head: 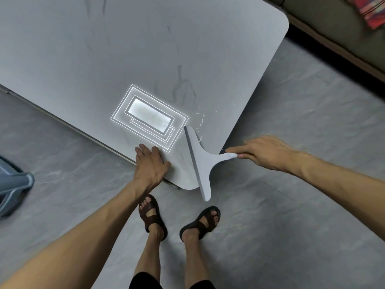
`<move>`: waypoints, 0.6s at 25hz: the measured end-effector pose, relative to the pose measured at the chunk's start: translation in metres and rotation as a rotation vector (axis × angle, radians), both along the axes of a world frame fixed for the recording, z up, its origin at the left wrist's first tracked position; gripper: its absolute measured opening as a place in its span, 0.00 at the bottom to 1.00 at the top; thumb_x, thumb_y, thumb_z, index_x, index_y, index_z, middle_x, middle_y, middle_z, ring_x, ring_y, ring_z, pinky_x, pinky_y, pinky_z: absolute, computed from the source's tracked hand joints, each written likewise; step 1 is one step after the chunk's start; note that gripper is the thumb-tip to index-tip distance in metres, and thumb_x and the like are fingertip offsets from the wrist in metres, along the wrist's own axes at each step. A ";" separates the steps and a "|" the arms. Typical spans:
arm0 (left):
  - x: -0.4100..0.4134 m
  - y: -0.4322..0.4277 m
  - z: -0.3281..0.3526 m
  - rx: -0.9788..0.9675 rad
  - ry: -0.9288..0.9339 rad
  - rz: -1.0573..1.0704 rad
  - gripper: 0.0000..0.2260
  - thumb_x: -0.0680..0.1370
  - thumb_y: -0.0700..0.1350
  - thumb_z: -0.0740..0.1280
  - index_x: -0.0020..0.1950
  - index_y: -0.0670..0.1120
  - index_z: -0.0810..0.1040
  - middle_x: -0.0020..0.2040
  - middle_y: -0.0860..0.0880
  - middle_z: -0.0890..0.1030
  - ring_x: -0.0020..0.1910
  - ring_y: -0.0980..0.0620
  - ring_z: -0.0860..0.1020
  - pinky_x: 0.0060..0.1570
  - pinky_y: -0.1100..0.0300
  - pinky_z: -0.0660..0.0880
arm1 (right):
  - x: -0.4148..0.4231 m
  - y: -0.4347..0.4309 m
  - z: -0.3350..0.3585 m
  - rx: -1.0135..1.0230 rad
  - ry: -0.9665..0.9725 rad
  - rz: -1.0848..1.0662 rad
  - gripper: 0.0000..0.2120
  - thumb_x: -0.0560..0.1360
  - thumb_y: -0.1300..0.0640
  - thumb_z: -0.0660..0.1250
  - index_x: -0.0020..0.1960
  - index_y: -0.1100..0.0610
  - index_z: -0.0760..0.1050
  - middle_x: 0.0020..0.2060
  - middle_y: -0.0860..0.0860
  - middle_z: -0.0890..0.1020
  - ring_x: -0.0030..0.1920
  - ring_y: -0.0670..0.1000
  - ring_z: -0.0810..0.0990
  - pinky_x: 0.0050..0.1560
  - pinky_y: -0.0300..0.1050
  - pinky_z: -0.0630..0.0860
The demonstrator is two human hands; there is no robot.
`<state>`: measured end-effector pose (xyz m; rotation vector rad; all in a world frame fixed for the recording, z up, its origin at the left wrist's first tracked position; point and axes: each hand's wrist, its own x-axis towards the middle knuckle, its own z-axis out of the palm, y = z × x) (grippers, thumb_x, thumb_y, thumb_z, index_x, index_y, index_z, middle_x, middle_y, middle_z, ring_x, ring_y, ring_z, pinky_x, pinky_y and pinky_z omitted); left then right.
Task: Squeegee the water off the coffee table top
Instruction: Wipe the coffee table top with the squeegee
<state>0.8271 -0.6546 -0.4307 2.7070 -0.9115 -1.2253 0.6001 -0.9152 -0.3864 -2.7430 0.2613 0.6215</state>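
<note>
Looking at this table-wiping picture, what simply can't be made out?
Head view throughout:
1. Water left on the pale grey coffee table top: only a few droplets show beside the flat grey squeegee; the bright rectangular reflection masks any film.
2. Squeegee handle's end: covered by fingers of the right hand.
3. Blue plastic object, left: cut off by the frame edge.
4. Striped red cloth, top right: cut off and blurred.
</note>
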 end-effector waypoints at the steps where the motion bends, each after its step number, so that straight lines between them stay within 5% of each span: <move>1: 0.001 -0.001 0.001 0.009 0.012 0.000 0.18 0.75 0.49 0.59 0.58 0.37 0.67 0.70 0.26 0.58 0.69 0.26 0.58 0.67 0.36 0.64 | -0.003 -0.002 0.001 0.009 -0.001 -0.008 0.35 0.68 0.29 0.29 0.70 0.28 0.58 0.38 0.45 0.76 0.39 0.50 0.77 0.35 0.47 0.73; 10: -0.001 -0.012 0.009 0.053 0.037 0.002 0.20 0.74 0.49 0.61 0.60 0.37 0.66 0.69 0.26 0.57 0.69 0.25 0.56 0.68 0.36 0.62 | -0.016 -0.014 0.002 0.015 0.006 -0.028 0.29 0.71 0.31 0.33 0.69 0.26 0.56 0.40 0.45 0.79 0.40 0.51 0.79 0.39 0.49 0.76; 15: -0.003 -0.015 0.016 0.063 0.042 -0.014 0.20 0.76 0.47 0.62 0.63 0.37 0.66 0.73 0.25 0.52 0.72 0.25 0.52 0.70 0.36 0.60 | -0.037 -0.022 0.004 -0.020 -0.037 -0.040 0.30 0.70 0.30 0.29 0.68 0.26 0.54 0.35 0.46 0.75 0.36 0.51 0.77 0.31 0.44 0.67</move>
